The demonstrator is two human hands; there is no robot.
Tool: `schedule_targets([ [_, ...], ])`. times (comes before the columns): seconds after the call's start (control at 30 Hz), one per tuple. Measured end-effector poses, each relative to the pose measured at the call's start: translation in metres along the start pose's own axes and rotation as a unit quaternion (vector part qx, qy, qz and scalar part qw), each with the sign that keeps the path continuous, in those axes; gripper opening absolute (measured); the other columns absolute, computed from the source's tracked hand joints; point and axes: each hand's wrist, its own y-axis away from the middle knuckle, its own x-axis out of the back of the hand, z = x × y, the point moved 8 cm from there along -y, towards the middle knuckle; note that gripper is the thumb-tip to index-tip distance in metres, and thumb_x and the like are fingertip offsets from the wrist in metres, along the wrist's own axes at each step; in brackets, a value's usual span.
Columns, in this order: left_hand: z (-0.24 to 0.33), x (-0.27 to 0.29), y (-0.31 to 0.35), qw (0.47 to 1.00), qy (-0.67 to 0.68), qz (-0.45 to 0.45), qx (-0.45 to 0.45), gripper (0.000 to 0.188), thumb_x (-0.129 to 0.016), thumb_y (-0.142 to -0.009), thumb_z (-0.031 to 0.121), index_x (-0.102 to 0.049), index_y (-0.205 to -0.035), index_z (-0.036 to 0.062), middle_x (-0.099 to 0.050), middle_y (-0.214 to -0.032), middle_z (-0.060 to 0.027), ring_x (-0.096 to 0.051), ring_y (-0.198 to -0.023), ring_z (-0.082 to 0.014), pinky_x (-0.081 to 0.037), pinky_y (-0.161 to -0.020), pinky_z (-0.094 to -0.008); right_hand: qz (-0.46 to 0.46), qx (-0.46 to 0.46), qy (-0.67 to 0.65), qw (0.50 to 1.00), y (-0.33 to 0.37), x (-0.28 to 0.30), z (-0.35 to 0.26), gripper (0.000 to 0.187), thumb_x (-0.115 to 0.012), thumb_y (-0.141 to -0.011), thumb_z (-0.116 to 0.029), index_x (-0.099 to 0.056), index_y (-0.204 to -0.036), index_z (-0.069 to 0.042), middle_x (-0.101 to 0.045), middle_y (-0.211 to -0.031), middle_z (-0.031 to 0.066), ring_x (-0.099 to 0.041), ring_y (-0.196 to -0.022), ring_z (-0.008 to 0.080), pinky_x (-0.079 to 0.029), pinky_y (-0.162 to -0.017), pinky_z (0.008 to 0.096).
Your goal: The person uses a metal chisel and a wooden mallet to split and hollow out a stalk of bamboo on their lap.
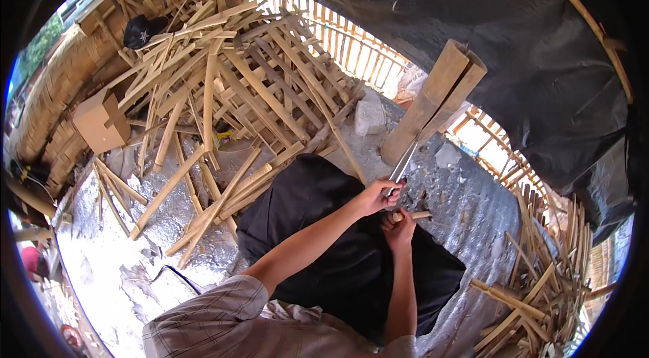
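Observation:
My left hand (380, 197) is closed around the lower end of a thin, shiny metal blade (404, 163). Its far end points up and away, toward a thick split bamboo piece (424, 109) that stands tilted on the ground. Just below and to the right, my right hand (399, 228) grips a short, pale wooden stick (420, 215), perhaps a handle, with a dark tip at its right end. The two hands are close together above the black cloth (318, 223) over my legs.
A heap of bamboo strips (250, 81) spreads at the far left, beside a cardboard box (101, 121) and a black cap (143, 32). More strips (527, 311) lie at the right. A pale stone block (370, 116) sits left of the split bamboo. Black sheeting (541, 54) hangs behind.

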Motion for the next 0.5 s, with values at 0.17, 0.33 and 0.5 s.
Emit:
schedule_targets([
  [0.17,-0.003,0.008,-0.007,1.0,0.005,-0.008,-0.018,0.019,-0.06,-0.093,0.011,-0.058,-0.109,0.0019,-0.047,-0.073,0.0022,-0.046,-0.063,-0.0093,-0.038,-0.058,-0.0248,0.015,0.008,0.029,0.999,-0.006,0.006,-0.001,0.028,-0.056,-0.092,-0.037,-0.046,-0.076,-0.015,-0.037,-0.062,-0.0002,-0.036,-0.055,0.0141,-0.028,-0.054,0.03],
  [0.33,0.0,0.0,-0.004,1.0,-0.014,-0.009,-0.002,0.023,-0.058,-0.086,0.007,-0.057,-0.109,0.0021,-0.046,-0.073,0.0011,-0.045,-0.063,-0.011,-0.039,-0.059,-0.0261,0.036,0.009,0.046,0.998,-0.001,0.0,-0.004,0.027,-0.054,-0.091,-0.037,-0.046,-0.076,-0.016,-0.037,-0.062,-0.0004,-0.036,-0.056,0.0137,-0.028,-0.054,0.0298],
  [0.5,-0.006,0.001,-0.006,0.998,-0.065,-0.011,0.02,0.031,-0.057,-0.076,0.006,-0.058,-0.107,0.0033,-0.045,-0.073,-0.0002,-0.046,-0.063,-0.0123,-0.039,-0.06,-0.0281,0.019,0.026,0.008,0.999,0.007,-0.016,-0.016,0.027,-0.052,-0.091,-0.036,-0.044,-0.075,-0.015,-0.036,-0.062,-0.0006,-0.036,-0.056,0.0131,-0.028,-0.054,0.0297],
])
